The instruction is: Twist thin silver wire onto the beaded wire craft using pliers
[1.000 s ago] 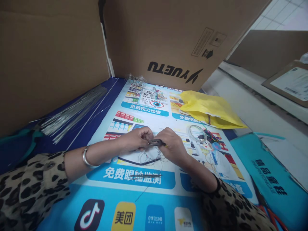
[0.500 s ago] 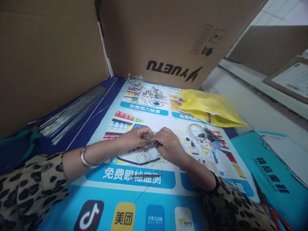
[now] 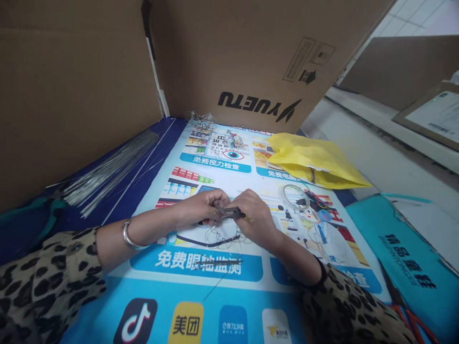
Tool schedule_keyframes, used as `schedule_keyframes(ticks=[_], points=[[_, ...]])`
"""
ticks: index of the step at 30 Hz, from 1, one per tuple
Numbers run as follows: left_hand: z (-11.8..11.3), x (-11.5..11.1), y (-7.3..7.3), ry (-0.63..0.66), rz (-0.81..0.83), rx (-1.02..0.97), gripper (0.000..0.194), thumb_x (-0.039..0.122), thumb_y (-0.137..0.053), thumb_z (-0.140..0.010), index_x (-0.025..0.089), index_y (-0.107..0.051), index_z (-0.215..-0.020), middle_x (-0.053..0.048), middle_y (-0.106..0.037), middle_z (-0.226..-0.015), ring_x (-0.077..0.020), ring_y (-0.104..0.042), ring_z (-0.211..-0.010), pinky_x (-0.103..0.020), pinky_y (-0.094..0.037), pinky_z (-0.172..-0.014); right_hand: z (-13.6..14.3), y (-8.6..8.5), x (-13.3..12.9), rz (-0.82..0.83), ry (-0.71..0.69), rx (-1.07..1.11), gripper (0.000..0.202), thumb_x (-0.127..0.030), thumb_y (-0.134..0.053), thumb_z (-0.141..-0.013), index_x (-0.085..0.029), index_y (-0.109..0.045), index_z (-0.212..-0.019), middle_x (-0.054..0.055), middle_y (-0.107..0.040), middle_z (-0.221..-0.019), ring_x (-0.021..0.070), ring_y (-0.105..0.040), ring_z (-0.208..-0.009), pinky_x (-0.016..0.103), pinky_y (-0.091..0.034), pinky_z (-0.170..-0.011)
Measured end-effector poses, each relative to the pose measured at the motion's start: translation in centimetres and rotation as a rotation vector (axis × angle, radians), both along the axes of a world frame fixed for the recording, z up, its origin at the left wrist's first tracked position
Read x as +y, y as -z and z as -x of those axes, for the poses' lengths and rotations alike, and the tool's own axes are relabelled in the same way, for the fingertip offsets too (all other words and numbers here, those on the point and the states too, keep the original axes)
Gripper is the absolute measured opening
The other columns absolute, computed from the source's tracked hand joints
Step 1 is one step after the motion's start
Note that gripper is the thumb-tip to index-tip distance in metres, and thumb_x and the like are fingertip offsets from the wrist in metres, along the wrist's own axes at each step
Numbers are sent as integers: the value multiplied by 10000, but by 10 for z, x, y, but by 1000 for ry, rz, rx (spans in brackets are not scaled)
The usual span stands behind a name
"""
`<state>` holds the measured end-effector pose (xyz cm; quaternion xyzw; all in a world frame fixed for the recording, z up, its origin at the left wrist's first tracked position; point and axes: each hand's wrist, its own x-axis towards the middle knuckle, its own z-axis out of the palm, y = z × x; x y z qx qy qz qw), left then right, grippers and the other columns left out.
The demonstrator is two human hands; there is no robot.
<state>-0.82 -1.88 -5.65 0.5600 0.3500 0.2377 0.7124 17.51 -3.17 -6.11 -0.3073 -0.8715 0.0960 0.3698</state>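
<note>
Yellow bag (image 3: 315, 160) lies flat far right, contents hidden. Right hand (image 3: 256, 217) closed round small pliers (image 3: 231, 213); left hand (image 3: 201, 206) pinches thin wire (image 3: 222, 234) at their tip.

Leopard-print sleeves (image 3: 43, 282) are worn on both arms, tan fabric w/ dark brown and black spots, loose and slightly crumpled. The left sleeve is pushed back partway up the forearm; the right sleeve (image 3: 344, 310) is seen ending nearer the wrist, w/ a narrow dark cuff edge shown at its end. A plain silver-toned bangle (image 3: 128, 234), smooth and rounded, is worn on the left wrist, approx. where the sleeve stops. Left hand (image 3: 202, 208) and right hand (image 3: 256, 217) are left bare; no gloves are worn. Rings and nails can't be made out.
</note>
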Motion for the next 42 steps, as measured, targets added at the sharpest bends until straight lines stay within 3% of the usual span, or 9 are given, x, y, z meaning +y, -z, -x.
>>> schedule_keyframes(ticks=[16, 23, 32, 42], points=[[6, 6, 3, 103, -8, 2, 131, 159, -575, -720, 162, -495, -823, 35, -482, -642, -58, -438, -501, -181, -308, -444, -3, 4, -3, 4, 17, 55, 239, -39, -471, -713, -197, -600, -837, 41, -602, -744, 187, -500, -742, 350, -425, -685], [4, 5, 5, 39, 8, -1, 157, 159, -596, -695, 162, -493, -814, 33, -494, -649, -53, -425, -476, -187, -290, -422, -2, 3, -5, -21, 35, 62, 197, -54, -480, -747, -188, -599, -830, 47, -607, -739, 184, -505, -735, 351, -428, -679], [1, 1, -7, -34, 49, 50, 227, 201, -647, -668, 168, -462, -795, 49, -515, -583, -46, -387, -409, -192, -241, -386, -3, 1, -5, -31, 46, 72, 212, -45, -483, -741, -193, -601, -837, 44, -611, -743, 182, -513, -734, 348, -431, -676], [-1, 0, -5, -84, 50, 32, 245, 190, -651, -640, 173, -439, -763, 54, -496, -518, -46, -363, -382, -191, -234, -371, -4, 3, -6, -31, 9, 91, 220, -36, -493, -729, -199, -587, -842, 41, -606, -740, 179, -519, -732, 347, -436, -668]])
